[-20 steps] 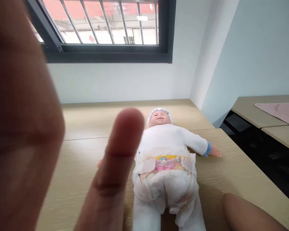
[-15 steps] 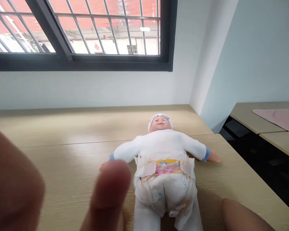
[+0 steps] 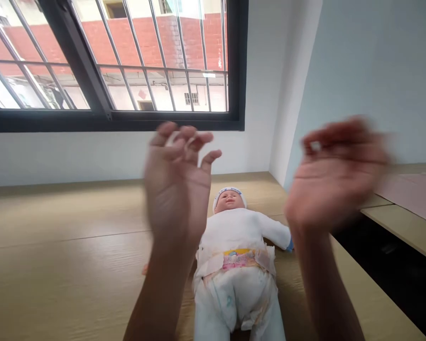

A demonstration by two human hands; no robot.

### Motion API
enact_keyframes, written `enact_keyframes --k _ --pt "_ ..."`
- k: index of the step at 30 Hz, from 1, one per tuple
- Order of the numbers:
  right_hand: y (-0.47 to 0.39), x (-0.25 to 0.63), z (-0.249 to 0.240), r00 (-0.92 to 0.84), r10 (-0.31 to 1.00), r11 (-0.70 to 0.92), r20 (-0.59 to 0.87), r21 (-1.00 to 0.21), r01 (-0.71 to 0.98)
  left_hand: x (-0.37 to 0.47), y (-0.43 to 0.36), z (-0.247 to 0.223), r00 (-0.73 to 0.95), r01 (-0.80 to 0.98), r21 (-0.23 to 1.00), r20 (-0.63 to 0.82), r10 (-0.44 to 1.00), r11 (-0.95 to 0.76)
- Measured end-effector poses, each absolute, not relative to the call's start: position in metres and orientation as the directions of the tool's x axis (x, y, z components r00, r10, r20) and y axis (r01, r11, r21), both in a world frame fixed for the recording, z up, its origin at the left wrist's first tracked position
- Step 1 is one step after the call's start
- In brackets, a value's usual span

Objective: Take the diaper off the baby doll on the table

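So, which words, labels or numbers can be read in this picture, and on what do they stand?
Nothing can be read for certain.
Doll's white cap: small blue print, too small to read.
Diaper: colourful printed band, pictures only, blurred.
Both raised hands hold nothing with text.

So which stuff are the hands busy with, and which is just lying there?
Busy with: left hand, right hand, both raised and empty above the doll in its diaper.
Just there: pink cloth, side table, window.

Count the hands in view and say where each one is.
2. The left hand is raised, empty, above the doll, hiding one of its arms. The right hand, blurred, is raised to the doll's right. Neither touches the doll.
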State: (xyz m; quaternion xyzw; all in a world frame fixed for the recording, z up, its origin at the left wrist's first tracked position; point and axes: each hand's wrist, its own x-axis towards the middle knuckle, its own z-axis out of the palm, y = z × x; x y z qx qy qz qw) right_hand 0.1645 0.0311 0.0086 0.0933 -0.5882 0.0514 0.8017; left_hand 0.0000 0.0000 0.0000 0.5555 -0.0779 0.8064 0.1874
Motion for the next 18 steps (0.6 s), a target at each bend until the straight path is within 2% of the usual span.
enact_keyframes --k 2,4,5,6,11,18 --pt "0.061 0.153 0.021 0.357 0.046 0.977 0.933 0.033 -0.212 0.005 0.051 0.015 -0.252 -0.313 0.176 0.932 0.261 -0.933" --pt "0.113 0.144 0.022 0.147 0.304 0.949 0.941 -0.287 -0.126 0.005 0.112 0.018 -0.267 0.030 0.355 0.903 0.335 -0.934" --pt "0.142 0.141 0.018 0.067 0.432 0.902 0.900 -0.430 -0.035 0.004 0.140 0.014 -0.239 0.191 0.469 0.875 0.422 -0.863" --pt "0.169 0.140 0.012 0.034 0.530 0.844 0.847 -0.531 0.074 0.001 0.165 0.008 -0.228 0.239 0.525 0.848 0.479 -0.817" --pt "0.238 0.144 -0.030 -0.064 0.642 0.765 0.764 -0.632 0.124 -0.010 0.215 -0.028 -0.142 0.288 0.629 0.773 0.618 -0.722" --pt "0.239 0.152 -0.036 -0.094 0.664 0.748 0.742 -0.660 0.075 -0.015 0.210 -0.034 -0.065 0.152 0.649 0.759 0.647 -0.746"
